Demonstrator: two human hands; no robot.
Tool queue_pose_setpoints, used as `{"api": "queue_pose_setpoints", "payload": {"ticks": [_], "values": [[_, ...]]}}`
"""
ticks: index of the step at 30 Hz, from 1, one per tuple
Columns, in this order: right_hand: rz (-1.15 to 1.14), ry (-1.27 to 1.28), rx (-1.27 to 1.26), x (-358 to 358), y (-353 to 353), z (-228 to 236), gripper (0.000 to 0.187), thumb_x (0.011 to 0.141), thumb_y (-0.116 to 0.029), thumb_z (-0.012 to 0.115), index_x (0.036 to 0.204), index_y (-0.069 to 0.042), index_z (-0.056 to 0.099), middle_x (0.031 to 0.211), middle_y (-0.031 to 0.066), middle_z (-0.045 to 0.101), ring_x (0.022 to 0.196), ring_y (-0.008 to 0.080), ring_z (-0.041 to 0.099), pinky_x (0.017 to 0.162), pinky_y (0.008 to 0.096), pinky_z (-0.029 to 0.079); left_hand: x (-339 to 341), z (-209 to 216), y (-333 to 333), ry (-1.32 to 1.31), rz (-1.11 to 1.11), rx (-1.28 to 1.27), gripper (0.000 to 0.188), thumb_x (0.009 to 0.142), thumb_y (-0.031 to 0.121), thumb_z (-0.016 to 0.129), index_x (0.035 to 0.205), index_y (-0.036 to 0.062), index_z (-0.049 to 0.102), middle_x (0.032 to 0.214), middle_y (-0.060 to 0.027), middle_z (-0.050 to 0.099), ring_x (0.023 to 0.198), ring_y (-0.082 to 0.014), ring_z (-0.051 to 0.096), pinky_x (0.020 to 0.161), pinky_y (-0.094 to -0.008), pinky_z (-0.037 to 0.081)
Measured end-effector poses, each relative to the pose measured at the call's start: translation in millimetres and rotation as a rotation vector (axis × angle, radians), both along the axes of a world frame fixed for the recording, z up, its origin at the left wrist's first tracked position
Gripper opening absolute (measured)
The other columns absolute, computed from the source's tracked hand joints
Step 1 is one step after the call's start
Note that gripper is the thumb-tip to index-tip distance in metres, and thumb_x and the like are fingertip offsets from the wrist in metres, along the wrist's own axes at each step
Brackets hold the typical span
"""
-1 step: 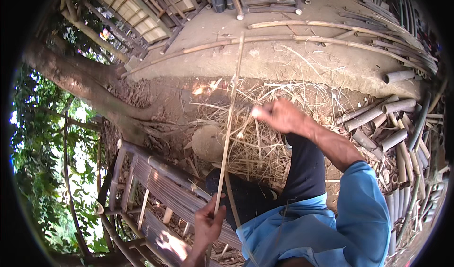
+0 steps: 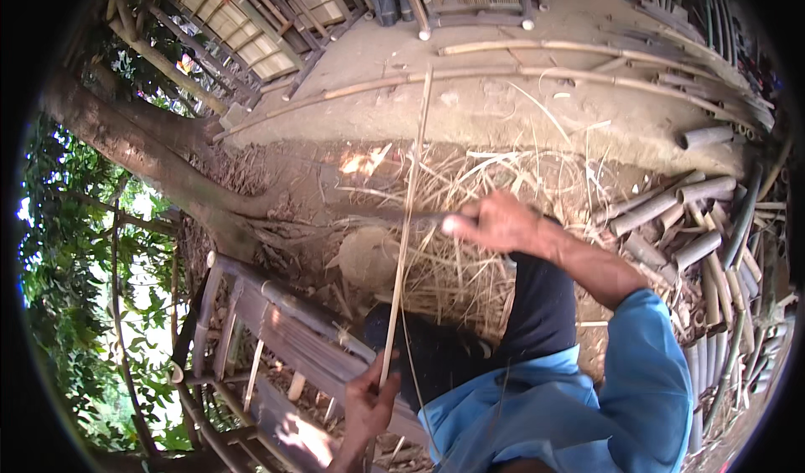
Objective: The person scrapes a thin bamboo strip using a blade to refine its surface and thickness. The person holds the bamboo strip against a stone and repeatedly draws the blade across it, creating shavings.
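Note:
A long, pale bamboo strip [image 2: 401, 276] rises from my left hand [image 2: 369, 399], whose fingers are closed round its lower part. The strip's far end reaches over the dirt ground. My right hand [image 2: 496, 224] is wrapped round the handle of a knife, the handle mostly hidden by the fingers. Its dark, slightly blurred blade [image 2: 369, 213] points left and crosses the strip around mid-length; whether it cuts in, I cannot tell. A thin sliver [image 2: 411, 351] hangs beside the strip near my knee.
Pale shavings [image 2: 470, 272] cover the ground before my legs. A bamboo bench [image 2: 293, 339] stands at the left, below a tree trunk [image 2: 159, 163]. Cut bamboo pieces [image 2: 700, 246] are heaped at the right. Long bamboo poles [image 2: 537, 72] lie across the far ground.
My right hand has moved a little nearer to me along the strip, and the knife blade now shows across it. The left hand keeps its hold in about the same place.

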State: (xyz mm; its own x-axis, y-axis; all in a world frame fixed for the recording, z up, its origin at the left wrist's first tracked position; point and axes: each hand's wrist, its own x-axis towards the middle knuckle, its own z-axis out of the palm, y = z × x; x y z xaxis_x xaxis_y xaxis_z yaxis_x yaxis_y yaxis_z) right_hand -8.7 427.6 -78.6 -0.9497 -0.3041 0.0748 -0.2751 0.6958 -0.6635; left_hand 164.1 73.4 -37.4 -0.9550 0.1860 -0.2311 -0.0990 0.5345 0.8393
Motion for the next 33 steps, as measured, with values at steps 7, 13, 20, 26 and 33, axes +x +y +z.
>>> {"api": "queue_pose_setpoints", "payload": {"ticks": [7,13,20,26,33], "values": [[0.03,0.105,0.108,-19,2,-4,0.078,0.098,-0.078,0.037,0.078,-0.01,0.071,0.046,-0.0008,0.044,0.035,0.0119,0.041,0.035,0.0332,0.041,16,-10,-6,-0.023,0.078,0.112,0.032,0.098,0.001,0.064,0.13,-0.0002,0.066,0.069,0.008,0.054,0.059,0.0014,0.04,0.051,-0.0204,0.03],[-0.337,0.124,0.073,-103,107,-54,0.082,0.094,-0.082,0.041,0.07,-0.007,0.065,0.049,0.0045,0.051,0.043,0.0164,0.047,0.043,0.0434,0.041,43,0,3,-0.103,0.061,0.054,0.03,0.097,0.006,0.066,0.126,-0.001,0.068,0.076,0.0026,0.058,0.063,-0.0028,0.048,0.057,-0.0228,0.037],[-0.715,-0.018,-0.27,-91,102,-28,0.088,0.094,-0.082,0.037,0.071,-0.001,0.064,0.059,0.0079,0.057,0.058,0.0187,0.055,0.061,0.0423,0.047,31,24,-8,-0.195,0.173,0.121,0.032,0.099,0.009,0.066,0.129,0.0003,0.067,0.059,0.0075,0.047,0.052,-0.0014,0.042,0.048,-0.0217,0.03],[-0.186,0.068,-0.103,-4,-31,-16,0.075,0.097,-0.075,0.044,0.081,-0.007,0.073,0.047,0.002,0.051,0.039,0.0155,0.049,0.04,0.0391,0.046,-80,27,48,-0.088,0.1,0.282,0.03,0.101,0.01,0.064,0.13,0.0016,0.065,0.057,0.0071,0.045,0.043,-0.0025,0.037,0.04,-0.0234,0.026],[0.085,0.338,-0.09,44,-62,-19,0.065,0.095,-0.067,0.058,0.08,-0.006,0.074,0.044,0.0079,0.053,0.035,0.0193,0.051,0.039,0.043,0.045,-94,19,54,-0.151,0.054,0.344,0.033,0.1,0.01,0.064,0.132,0.0019,0.062,0.056,0.009,0.046,0.045,-0.0011,0.041,0.042,-0.0223,0.025]]}}
